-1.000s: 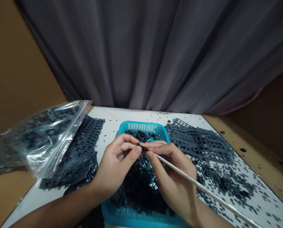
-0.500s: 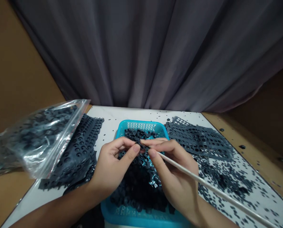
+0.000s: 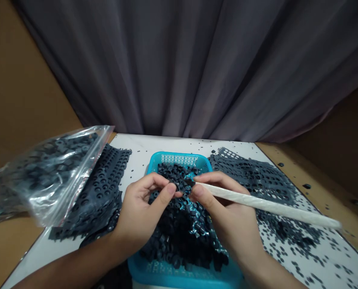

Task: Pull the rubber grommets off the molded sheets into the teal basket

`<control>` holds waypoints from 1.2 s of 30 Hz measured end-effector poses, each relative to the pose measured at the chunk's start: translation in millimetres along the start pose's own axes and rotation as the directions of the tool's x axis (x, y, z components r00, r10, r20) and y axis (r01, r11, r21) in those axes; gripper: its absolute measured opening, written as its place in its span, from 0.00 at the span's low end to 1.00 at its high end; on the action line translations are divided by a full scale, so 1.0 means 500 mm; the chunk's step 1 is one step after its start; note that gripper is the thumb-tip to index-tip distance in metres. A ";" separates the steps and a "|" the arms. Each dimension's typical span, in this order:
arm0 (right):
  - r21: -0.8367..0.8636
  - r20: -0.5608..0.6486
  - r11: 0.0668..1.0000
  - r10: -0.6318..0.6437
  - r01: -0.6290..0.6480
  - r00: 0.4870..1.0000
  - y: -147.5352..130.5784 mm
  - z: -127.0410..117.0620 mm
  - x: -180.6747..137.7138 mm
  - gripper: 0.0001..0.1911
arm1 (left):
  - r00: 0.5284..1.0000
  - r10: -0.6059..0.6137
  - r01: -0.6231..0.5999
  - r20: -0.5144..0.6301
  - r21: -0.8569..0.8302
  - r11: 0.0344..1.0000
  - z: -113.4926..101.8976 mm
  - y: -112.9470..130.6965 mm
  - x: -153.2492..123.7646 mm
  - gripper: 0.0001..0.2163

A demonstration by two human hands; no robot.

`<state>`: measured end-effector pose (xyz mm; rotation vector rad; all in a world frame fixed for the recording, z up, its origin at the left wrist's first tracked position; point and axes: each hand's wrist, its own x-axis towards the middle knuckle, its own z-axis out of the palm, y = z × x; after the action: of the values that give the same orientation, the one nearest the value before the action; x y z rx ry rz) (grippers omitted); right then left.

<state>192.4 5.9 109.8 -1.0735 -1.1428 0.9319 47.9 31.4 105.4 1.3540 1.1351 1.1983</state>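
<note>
My left hand (image 3: 145, 208) is closed in a pinch, with a small black rubber part (image 3: 173, 184) mostly hidden between thumb and fingertips. Opposite it, my right hand (image 3: 227, 212) grips a long whitish stick (image 3: 265, 204) near its dark front end (image 3: 190, 182). That end points at my left fingertips, a small gap away from them. Below both hands stands a blue plastic basket (image 3: 141, 277), holding a heap of small black rubber parts (image 3: 175, 245).
On the left, a clear zip bag (image 3: 55, 168) of black parts leans on stacked perforated black sheets (image 3: 102, 180). More perforated sheets (image 3: 253, 176) lie at right, with small black bits (image 3: 287, 228) scattered before them. A grey curtain (image 3: 179, 68) hangs behind the white table (image 3: 130, 140).
My right hand has drawn slightly right, taking the stick's tip away from my left fingertips. The stick's back end has swung up, so it lies flatter. My left hand has barely moved.
</note>
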 end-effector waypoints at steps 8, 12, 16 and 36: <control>0.079 0.071 0.997 -0.015 0.010 0.997 0.000 0.011 -0.007 0.05 | 0.994 0.092 -0.089 -0.060 0.053 0.995 -0.006 -0.008 -0.006 0.06; 0.086 0.094 0.996 -0.027 0.019 0.995 -0.009 0.017 -0.015 0.05 | 0.993 0.110 -0.108 -0.045 0.063 0.992 -0.007 -0.012 -0.008 0.06; 0.042 0.072 0.998 -0.056 0.053 0.996 -0.008 0.019 -0.019 0.05 | 0.991 0.129 -0.126 -0.032 0.075 0.989 -0.008 -0.015 -0.010 0.06; -0.164 0.048 0.959 -0.225 0.229 0.973 0.008 0.016 -0.027 0.05 | 0.976 0.216 -0.214 -0.004 0.104 0.971 -0.006 -0.022 -0.011 0.07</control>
<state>182.0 -4.9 103.4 -1.0398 -1.3565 0.6812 43.8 27.4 94.1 1.5806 1.0941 1.3213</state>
